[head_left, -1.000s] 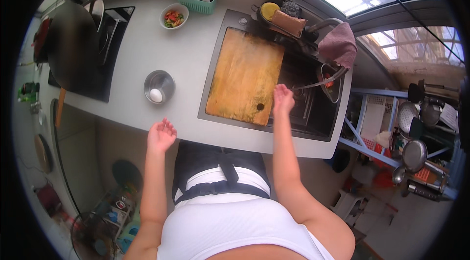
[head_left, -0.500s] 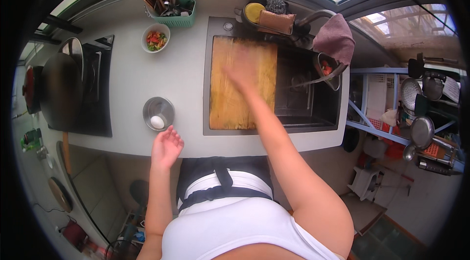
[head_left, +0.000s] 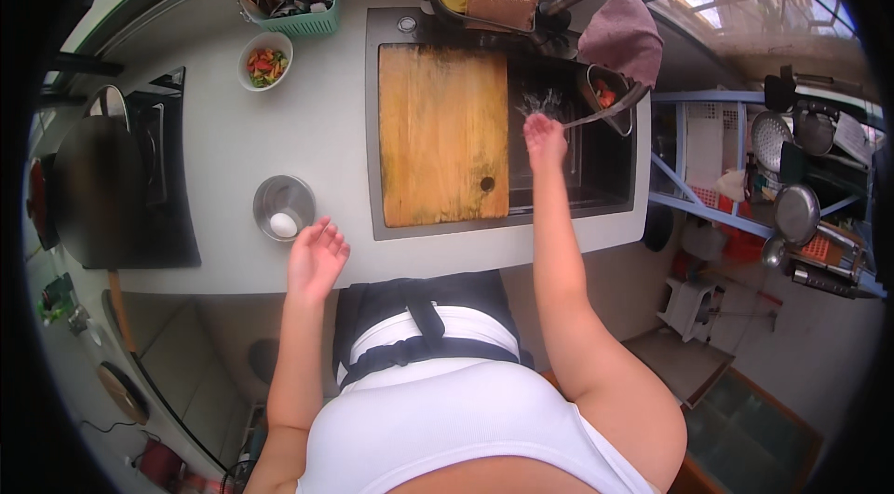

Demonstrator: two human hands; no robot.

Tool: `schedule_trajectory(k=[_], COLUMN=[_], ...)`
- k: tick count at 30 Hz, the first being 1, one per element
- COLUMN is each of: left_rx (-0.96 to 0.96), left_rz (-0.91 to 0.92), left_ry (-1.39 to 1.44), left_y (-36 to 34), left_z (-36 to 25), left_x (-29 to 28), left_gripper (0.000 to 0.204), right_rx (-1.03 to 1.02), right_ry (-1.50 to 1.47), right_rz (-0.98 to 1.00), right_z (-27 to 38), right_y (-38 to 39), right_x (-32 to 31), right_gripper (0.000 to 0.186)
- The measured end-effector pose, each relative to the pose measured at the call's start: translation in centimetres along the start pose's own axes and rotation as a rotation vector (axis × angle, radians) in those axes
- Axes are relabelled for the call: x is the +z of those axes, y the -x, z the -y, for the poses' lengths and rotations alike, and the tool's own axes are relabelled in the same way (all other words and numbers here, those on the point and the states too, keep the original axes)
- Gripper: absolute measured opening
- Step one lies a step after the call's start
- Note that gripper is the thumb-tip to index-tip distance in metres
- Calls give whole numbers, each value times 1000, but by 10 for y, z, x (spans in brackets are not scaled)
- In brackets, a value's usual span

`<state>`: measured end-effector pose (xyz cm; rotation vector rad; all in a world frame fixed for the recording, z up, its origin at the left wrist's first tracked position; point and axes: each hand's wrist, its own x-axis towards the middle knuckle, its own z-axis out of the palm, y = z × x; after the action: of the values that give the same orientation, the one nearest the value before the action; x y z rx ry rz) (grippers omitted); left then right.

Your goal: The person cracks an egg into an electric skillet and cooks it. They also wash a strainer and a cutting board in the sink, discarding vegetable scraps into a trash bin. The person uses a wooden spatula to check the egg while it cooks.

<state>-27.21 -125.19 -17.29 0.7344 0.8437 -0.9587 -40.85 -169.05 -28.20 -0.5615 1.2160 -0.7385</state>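
My left hand [head_left: 318, 257] hovers palm up by the counter's front, beside a steel bowl [head_left: 279, 189] holding a white egg [head_left: 283, 224]; it is empty, fingers loosely apart. My right hand [head_left: 545, 135] is empty, fingers extended, under a thin water stream [head_left: 587, 117] over the dark sink [head_left: 573, 187], with splashes just beyond it. A stained wooden board [head_left: 438, 121] covers the sink's left part. A strainer-like container [head_left: 605, 94] with red pieces sits at the sink's right, under the tap [head_left: 577, 2], which has a pink cloth [head_left: 619, 38] draped over it.
A bowl of chopped vegetables [head_left: 266, 66] and a green utensil basket [head_left: 298, 21] stand at the back. A sponge caddy [head_left: 498, 10] is behind the sink. A black hob [head_left: 172, 205] is on the left, a blue rack [head_left: 708, 196] with pans on the right.
My right hand swept left across the board half a second ago and is now back right in the stream, with water splashing. My left hand is raised slightly beside the bowl. The view has shifted.
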Motion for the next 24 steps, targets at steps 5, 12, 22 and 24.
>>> schedule_trajectory(k=[5, 12, 22, 24], left_rx=[93, 59, 162, 162], left_rz=[-10, 24, -90, -55], left_ry=[-182, -283, -229, -236], left_y=[2, 17, 17, 19], left_z=[9, 19, 10, 7], left_x=[6, 15, -54, -42], left_gripper=[21, 22, 23, 23], right_rx=[-992, -1080, -183, -105], right_ry=[819, 1527, 308, 63], right_rz=[158, 971, 152, 296], right_z=[-94, -142, 17, 31], right_y=[99, 145, -14, -13], right_x=[46, 53, -53, -32], right_gripper=[28, 80, 58, 54])
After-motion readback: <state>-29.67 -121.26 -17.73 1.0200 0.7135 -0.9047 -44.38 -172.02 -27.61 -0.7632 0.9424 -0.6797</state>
